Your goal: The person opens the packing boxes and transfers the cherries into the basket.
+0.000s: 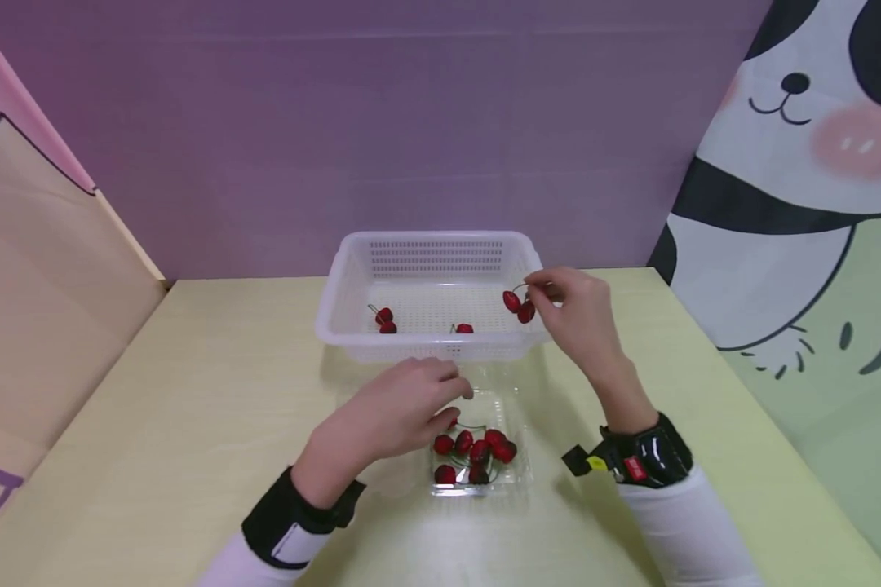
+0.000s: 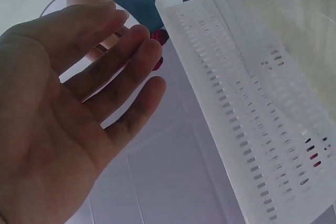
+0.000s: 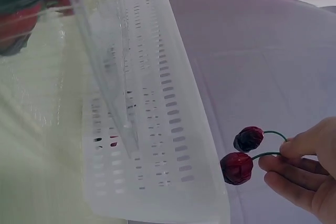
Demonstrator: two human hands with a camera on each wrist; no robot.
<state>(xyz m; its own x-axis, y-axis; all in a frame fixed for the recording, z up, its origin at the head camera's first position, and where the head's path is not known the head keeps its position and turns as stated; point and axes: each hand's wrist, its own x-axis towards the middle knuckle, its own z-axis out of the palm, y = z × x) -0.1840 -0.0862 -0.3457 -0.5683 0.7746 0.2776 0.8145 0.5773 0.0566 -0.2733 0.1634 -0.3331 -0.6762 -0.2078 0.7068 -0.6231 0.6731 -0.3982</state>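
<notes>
Two red cherries (image 3: 237, 168) hang by green stems from my right hand (image 1: 574, 318), whose thumb and finger pinch the stems over the right end of a white perforated basket (image 1: 429, 349). Inside the basket lie a pair of cherries (image 1: 385, 316) at the left and another cherry (image 1: 464, 328) near the front wall. My left hand (image 1: 400, 408) hovers above a clear plastic box (image 1: 514, 481), its fingers loosely bent and holding nothing. Several cherries (image 1: 480, 451) with stems sit in that box. In the left wrist view the left palm (image 2: 58, 114) shows bare.
The basket stands toward the back of a pale wooden table (image 1: 213, 408), with the clear box just in front of it. A purple backdrop (image 1: 264, 147) rises behind. Printed panels flank both sides, the right one bearing a panda (image 1: 793, 147).
</notes>
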